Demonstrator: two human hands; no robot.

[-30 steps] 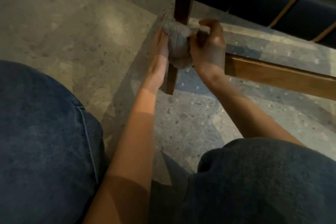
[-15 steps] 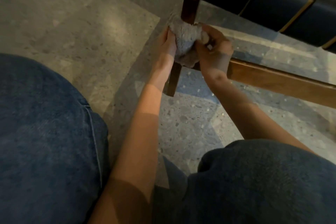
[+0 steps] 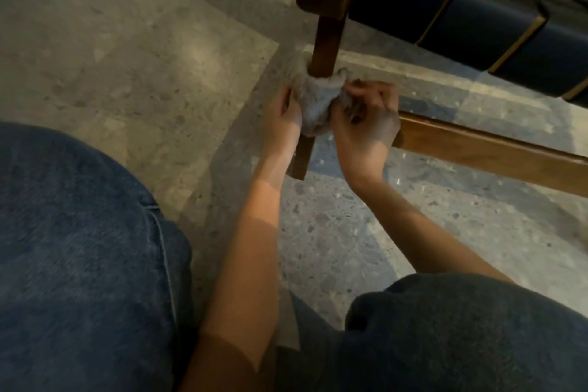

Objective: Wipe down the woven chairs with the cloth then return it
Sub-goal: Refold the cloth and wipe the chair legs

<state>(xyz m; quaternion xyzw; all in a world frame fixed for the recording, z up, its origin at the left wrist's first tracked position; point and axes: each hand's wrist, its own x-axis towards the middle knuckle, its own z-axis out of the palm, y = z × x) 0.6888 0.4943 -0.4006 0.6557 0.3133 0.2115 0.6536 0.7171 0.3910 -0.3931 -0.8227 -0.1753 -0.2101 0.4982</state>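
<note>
A grey fluffy cloth (image 3: 316,99) is wrapped round the wooden front leg (image 3: 326,41) of a woven chair with dark blue straps (image 3: 445,6). My left hand (image 3: 281,118) presses the cloth against the leg from the left. My right hand (image 3: 366,118) grips the cloth's other end with curled fingers, just where the leg meets the wooden side rail (image 3: 493,156). The leg's lower end (image 3: 300,162) shows below the cloth, between my wrists.
The chair stands on a speckled terrazzo floor (image 3: 127,57). My knees in blue jeans fill the lower left (image 3: 79,264) and lower right (image 3: 461,334) of the view. Open floor lies to the left of the chair leg.
Both hands slid the cloth up the leg and back down to the rail joint. The view has shifted slightly, so the chair sits farther right.
</note>
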